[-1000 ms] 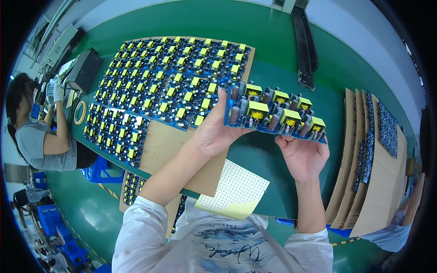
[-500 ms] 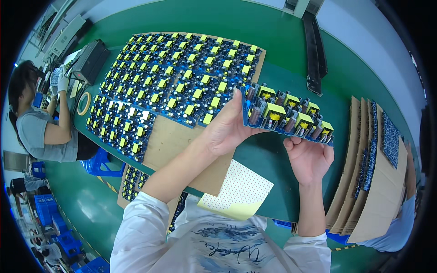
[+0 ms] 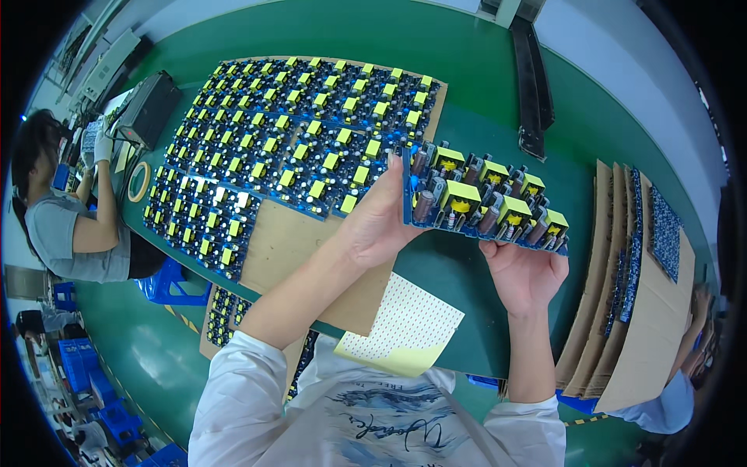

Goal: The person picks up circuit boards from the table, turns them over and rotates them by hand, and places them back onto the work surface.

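Very little moved since the earlier frame: scene slid slightly left in view, panel and both hands with it, grip looks the same. Left hand [image 3: 380,222] clamps the panel [image 3: 490,194] at its left end, thumb up against the edge, other fingers hidden behind or underneath. Right hand [image 3: 527,274] half-curled, palm up, touching the panel's near edge toward its right end; can't tell if it pinches or only props. Panel held tilted above the table [image 3: 475,311], yellow-topped parts facing up.

Progress, judged by layout: laid boards [image 3: 257,132], left of and beyond the panel, cover most of their cardboard [image 3: 292,249]; a bare patch remains left of the panel on the near side. Panel itself not set down. Dotted sheet [image 3: 408,319] nearer the wearer than the panel. Stack [image 3: 650,335] of cardboard and boards right of it. Far left of the panel: tape [image 3: 138,183], then a gloved co-worker [image 3: 78,226].
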A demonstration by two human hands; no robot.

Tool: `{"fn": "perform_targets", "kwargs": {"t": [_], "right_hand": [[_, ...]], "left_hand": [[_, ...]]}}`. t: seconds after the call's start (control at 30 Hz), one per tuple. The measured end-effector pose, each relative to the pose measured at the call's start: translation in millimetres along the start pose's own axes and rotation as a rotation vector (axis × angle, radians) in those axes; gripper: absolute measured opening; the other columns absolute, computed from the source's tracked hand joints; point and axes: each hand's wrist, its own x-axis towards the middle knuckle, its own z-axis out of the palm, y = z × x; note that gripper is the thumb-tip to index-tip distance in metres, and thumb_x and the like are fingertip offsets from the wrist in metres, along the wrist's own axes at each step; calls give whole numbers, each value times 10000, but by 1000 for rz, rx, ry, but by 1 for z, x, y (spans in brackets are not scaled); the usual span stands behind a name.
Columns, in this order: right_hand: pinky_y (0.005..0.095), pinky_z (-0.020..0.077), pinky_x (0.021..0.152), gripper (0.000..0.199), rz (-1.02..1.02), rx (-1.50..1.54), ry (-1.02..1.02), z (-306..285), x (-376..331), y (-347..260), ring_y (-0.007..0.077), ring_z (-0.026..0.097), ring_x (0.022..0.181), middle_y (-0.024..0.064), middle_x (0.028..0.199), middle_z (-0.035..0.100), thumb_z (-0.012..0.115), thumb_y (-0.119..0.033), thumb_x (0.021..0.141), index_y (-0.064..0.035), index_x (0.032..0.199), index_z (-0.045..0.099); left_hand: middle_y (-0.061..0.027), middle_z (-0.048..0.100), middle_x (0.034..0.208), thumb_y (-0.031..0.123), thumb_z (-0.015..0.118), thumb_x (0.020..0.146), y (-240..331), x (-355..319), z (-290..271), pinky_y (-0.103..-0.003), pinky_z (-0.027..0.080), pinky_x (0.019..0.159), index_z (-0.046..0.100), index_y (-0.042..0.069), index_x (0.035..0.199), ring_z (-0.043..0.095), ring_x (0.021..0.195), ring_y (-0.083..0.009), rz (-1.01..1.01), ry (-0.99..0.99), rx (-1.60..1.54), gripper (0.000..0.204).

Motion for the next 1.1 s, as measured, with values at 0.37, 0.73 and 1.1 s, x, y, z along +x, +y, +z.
{"fn": "perform_targets", "kwargs": {"t": [0.37,0.73,1.1], "right_hand": [[449,368,904,493,35,2,17,1,-4,-1,296,460,1119,119,1269,452,532,-310,804,-105,1240,428],[454,375,965,840,20,-229,28,19,-7,-2,317,439,1164,171,1267,417,696,-139,641,-36,1334,232],[444,381,963,871,32,-98,-111,17,-7,-1,315,449,1154,166,1277,415,724,-10,573,-26,1318,273]], "left_hand": [[-68,491,1211,552,432,820,-1,1,-6,-408,380,943,403,109,1241,473,1117,-205,-16,-71,-97,613],[-100,372,1321,619,491,728,-4,6,-10,-454,314,1010,276,141,1337,381,1209,-264,11,-225,-160,803],[-110,396,1304,618,484,751,0,-2,-17,-492,334,978,292,152,1334,401,1186,-281,-38,-135,-512,771]]}}
